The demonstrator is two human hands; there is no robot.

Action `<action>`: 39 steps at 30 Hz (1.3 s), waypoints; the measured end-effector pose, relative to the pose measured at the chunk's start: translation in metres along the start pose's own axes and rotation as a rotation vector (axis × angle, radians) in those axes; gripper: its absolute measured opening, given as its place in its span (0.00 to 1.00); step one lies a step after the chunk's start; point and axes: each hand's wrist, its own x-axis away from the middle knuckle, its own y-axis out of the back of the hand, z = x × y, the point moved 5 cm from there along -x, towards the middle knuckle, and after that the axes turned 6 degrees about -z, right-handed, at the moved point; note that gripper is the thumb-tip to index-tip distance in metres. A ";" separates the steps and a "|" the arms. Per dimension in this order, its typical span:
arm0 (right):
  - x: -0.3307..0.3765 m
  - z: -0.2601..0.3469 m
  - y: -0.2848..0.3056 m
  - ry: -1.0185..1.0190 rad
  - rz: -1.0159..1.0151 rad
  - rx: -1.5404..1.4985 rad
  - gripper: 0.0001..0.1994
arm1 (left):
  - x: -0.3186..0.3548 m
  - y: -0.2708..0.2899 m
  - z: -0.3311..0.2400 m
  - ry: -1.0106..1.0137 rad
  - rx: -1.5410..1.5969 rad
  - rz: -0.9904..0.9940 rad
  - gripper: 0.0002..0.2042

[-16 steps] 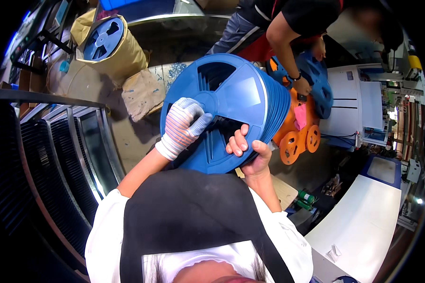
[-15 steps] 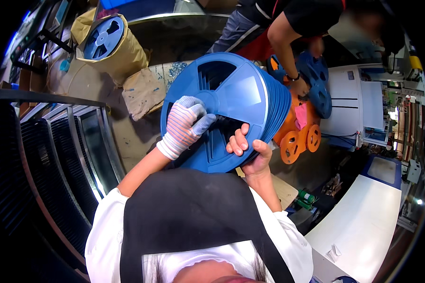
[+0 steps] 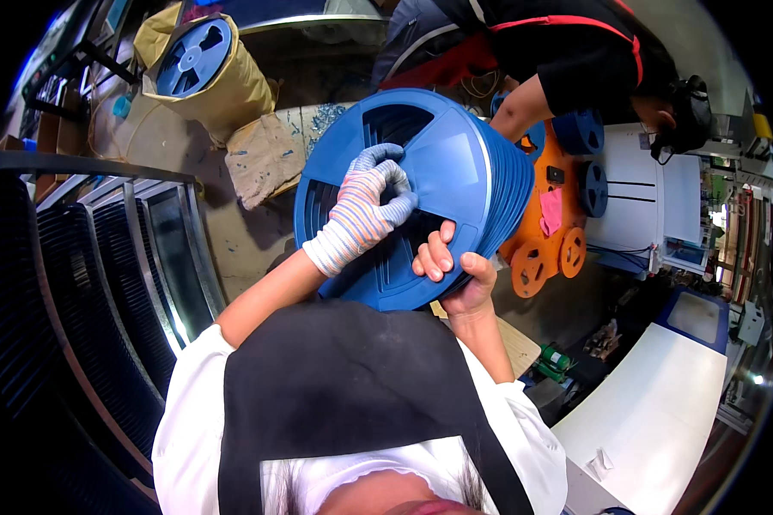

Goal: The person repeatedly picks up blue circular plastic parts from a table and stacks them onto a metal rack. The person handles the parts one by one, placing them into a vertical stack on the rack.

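A thick stack of blue plastic reels [image 3: 464,163] is in front of my chest, its near face showing a round hub and wide cutouts. My right hand [image 3: 459,279], bare, grips the lower right rim, fingers through a cutout and thumb on the outer edge. Over the hub is my left hand [image 3: 365,202] in a striped knit glove with grey-blue fingertips. Its thumb and index finger curl together in a pinch, while another finger bends above them. Whatever lies between those fingertips, if anything, is too small or hidden to make out.
Across from me a person [image 3: 567,60] bends over an orange table [image 3: 532,232] with blue reels [image 3: 591,189] and a pink cloth [image 3: 550,210]. A sack of reels [image 3: 223,99] stands far left. Metal racks [image 3: 150,257] line the left; a white tabletop [image 3: 653,412] lies lower right.
My left hand has moved up and right across the hub, its fingers lifting into a pinch. My right hand keeps its grip. The other person has bent lower and farther right.
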 end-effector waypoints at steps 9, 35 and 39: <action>0.003 -0.002 -0.003 0.016 -0.026 0.030 0.20 | 0.001 0.001 -0.001 0.005 0.091 -0.009 0.08; -0.042 0.027 0.017 0.078 0.375 -0.367 0.16 | 0.088 0.161 0.053 0.023 -0.280 -0.891 0.08; -0.052 0.017 -0.012 -0.010 0.349 -0.187 0.18 | 0.052 0.097 0.003 0.022 -0.576 -0.412 0.32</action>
